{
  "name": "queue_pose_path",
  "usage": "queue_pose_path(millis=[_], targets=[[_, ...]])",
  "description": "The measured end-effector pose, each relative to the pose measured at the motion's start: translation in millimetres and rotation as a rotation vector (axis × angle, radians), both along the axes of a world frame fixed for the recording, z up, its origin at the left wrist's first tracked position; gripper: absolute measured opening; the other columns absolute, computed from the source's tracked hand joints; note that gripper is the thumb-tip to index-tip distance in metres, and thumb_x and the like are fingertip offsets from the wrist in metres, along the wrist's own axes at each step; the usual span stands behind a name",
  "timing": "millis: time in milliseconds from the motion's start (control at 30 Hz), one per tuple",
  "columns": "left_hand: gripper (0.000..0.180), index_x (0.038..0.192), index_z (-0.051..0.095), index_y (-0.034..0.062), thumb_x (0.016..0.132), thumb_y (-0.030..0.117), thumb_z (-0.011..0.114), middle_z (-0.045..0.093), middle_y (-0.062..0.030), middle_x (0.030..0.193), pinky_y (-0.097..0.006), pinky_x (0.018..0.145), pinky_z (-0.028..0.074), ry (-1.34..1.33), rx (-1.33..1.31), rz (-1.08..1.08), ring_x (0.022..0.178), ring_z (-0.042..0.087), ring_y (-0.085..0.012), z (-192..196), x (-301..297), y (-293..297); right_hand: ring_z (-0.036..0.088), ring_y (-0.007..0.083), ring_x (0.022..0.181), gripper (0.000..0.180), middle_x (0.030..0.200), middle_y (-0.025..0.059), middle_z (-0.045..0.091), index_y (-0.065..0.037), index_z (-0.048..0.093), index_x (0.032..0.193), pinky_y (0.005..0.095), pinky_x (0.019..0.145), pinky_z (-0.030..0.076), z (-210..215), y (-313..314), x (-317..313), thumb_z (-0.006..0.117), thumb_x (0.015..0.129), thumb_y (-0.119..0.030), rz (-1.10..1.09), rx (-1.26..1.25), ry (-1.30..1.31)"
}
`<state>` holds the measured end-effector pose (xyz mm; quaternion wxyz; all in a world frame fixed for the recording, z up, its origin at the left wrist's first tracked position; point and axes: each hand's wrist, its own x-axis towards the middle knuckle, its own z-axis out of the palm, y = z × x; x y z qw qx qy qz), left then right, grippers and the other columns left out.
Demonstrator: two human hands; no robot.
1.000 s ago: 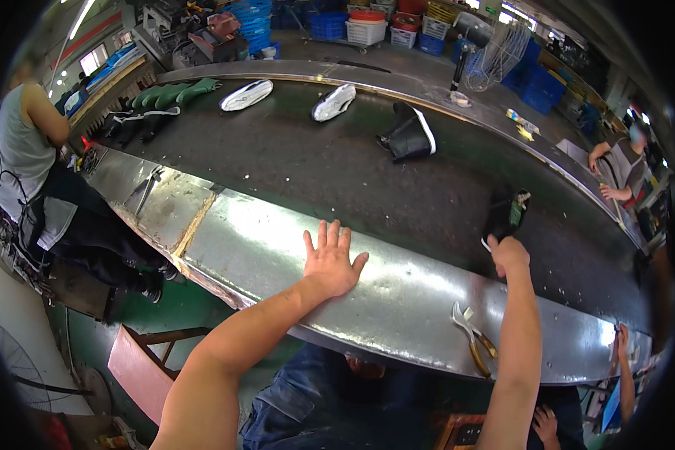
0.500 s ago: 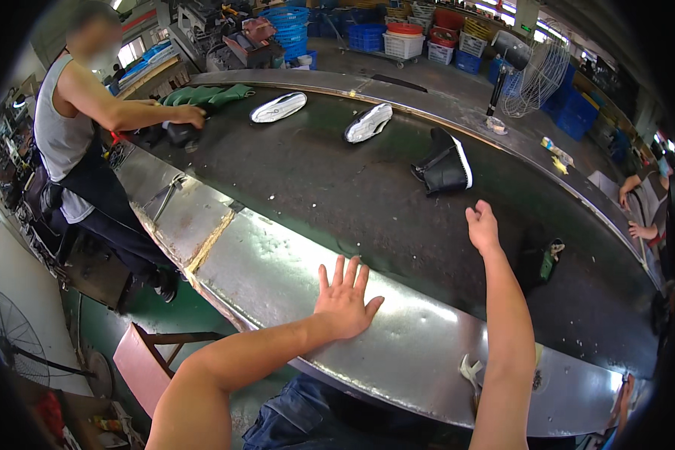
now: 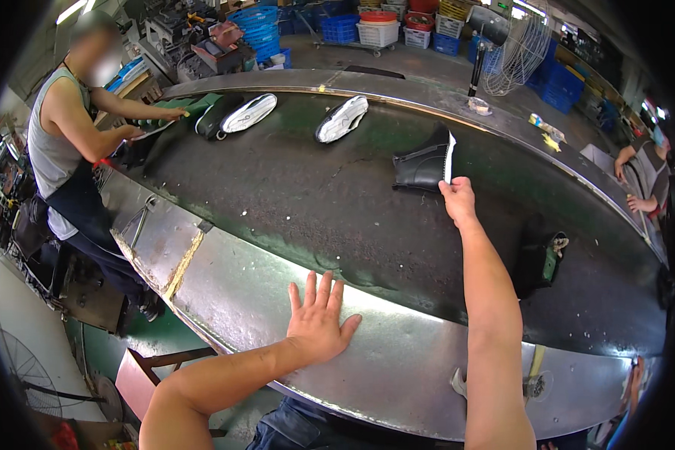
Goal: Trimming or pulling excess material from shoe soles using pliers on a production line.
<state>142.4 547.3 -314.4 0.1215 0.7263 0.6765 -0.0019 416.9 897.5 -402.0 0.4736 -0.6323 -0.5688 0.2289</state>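
A black ankle boot [image 3: 420,165] with a white sole edge lies on its side on the dark belt surface [image 3: 292,195]. My right hand [image 3: 460,201] reaches out to it, thumb and fingers pinching the near end of the sole. My left hand [image 3: 321,322] rests palm down on the shiny metal ledge [image 3: 397,330] along the belt's near side, its fingers spread and nothing in it. Another dark boot with a green inside [image 3: 538,259] lies on the belt right of my right forearm.
Two white-soled shoes [image 3: 249,113] [image 3: 343,118] lie farther up the belt. At the left, a co-worker [image 3: 79,124] handles a sole beside green pieces [image 3: 169,111]. A metal tool [image 3: 458,381] lies on the ledge, partly behind my forearm. A wire-caged fan [image 3: 525,56] stands beyond.
My right hand has reached the boot and closed on its sole edge, and the boot has turned slightly. My left hand stays flat on the ledge. The co-worker's hands have shifted.
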Motion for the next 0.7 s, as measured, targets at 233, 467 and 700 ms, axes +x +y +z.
queue_pose_path(millis=[233,467,700], targets=[[0.080,0.156,0.029,-0.0026,0.100,0.052,0.047,0.020,-0.0258,0.164,-0.066,0.121,0.003,-0.049,0.053,-0.024,0.154,0.008,-0.0481,-2.4,1.1,2.5,0.064,0.0182,0.071,0.014,0.078,0.0080,0.069,-0.003,0.069,0.092,0.0340,0.070,0.052,-23.1,-24.9,11.3,0.072,0.091,-0.017,0.137,0.080,0.040],[0.061,0.131,0.052,-0.0048,0.097,0.045,0.060,0.053,-0.0257,0.136,-0.063,0.119,0.019,-0.153,0.136,-0.136,0.138,0.040,-0.0415,-6.1,-20.5,46.7,0.067,0.0217,0.075,0.045,0.084,0.0094,0.069,-0.003,0.064,0.103,0.0362,0.074,0.054,-11.4,-43.9,-9.5,0.081,0.085,-0.040,-0.034,0.148,-0.132],[0.089,0.152,0.027,-0.0069,0.093,0.044,0.068,0.022,-0.0310,0.161,-0.048,0.122,0.029,-0.338,0.642,0.238,0.149,0.025,-0.0461,-34.1,-62.2,308.9,0.072,0.0355,0.089,0.069,0.085,0.0172,0.073,-0.003,0.068,0.085,0.0464,0.080,0.055,64.2,-34.8,-20.6,0.067,0.082,-0.072,-0.013,-0.226,-0.360]])
